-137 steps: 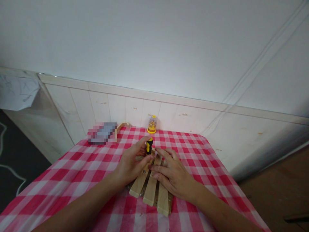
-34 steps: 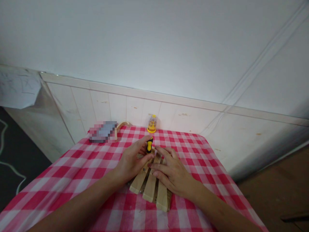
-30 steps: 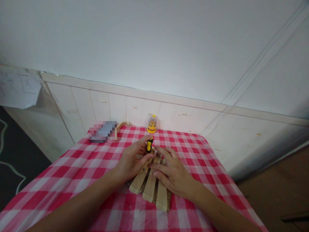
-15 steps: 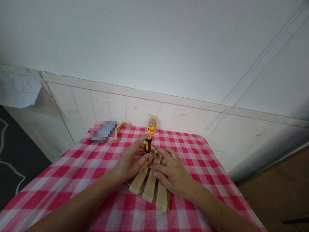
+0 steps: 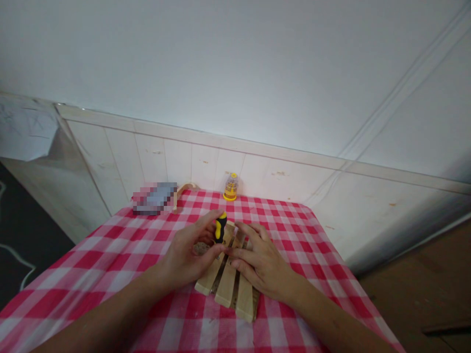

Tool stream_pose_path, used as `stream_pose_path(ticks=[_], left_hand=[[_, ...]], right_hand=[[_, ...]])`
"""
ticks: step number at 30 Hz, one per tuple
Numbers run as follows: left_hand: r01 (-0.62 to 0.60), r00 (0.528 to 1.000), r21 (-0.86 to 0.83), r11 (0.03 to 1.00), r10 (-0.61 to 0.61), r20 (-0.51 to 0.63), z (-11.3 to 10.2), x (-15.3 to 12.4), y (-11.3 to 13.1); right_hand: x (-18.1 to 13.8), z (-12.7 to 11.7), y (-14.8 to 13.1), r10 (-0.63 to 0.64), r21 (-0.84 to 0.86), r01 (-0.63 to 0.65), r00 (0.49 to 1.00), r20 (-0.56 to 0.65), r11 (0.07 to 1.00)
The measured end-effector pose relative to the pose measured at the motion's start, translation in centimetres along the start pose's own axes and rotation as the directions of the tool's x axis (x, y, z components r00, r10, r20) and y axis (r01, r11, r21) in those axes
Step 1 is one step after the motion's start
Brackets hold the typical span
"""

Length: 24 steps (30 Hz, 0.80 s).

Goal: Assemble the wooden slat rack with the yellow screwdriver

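My left hand (image 5: 189, 247) is closed around a short yellow-and-black screwdriver (image 5: 221, 228). The forefinger presses near the top of its handle, and the thumb lies beside the lower end. The screwdriver stands nearly upright over a slatted wooden piece (image 5: 225, 287) made of pale, tapering strips with gaps between them. Its tip is hidden behind my fingers. My right hand (image 5: 263, 262) rests on the slats from the right, fingers spread over them, and its fingertips come close to the left thumb. Small dark holes or screws show on the strips.
A red-and-white checked cloth (image 5: 147, 274) covers the table. At the back stands a clear, yellow-based container (image 5: 230, 189). To its left are a curved wooden piece (image 5: 180, 193) and a blurred-out flat object (image 5: 154, 198). A pale panelled wall (image 5: 206, 162) borders the table's far side.
The screwdriver and my left hand have shifted slightly left and toward me. The handle leans a little differently. My right hand stays on the slats; the whole view has moved slightly.
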<state>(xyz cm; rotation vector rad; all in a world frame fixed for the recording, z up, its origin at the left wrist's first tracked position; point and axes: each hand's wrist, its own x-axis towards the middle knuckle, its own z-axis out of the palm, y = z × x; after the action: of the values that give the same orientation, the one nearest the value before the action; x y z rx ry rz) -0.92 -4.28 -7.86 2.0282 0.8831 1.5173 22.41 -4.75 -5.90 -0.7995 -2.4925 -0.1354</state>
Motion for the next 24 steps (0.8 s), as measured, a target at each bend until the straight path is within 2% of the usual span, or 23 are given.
stream_pose_path(ticks=[10, 24], left_hand=[[0.004, 1.0, -0.002, 1.0, -0.004, -0.023, 0.03, 0.11, -0.31], [0.037, 0.998, 0.007, 0.999, -0.038, 0.059, -0.19, 0.15, -0.14]], right_hand=[[0.06, -0.07, -0.04, -0.001, -0.014, 0.001, 1.0, 0.001, 1.0], [-0.06, 0.24, 0.12, 0.01, -0.009, -0.01, 1.0, -0.002, 1.0]])
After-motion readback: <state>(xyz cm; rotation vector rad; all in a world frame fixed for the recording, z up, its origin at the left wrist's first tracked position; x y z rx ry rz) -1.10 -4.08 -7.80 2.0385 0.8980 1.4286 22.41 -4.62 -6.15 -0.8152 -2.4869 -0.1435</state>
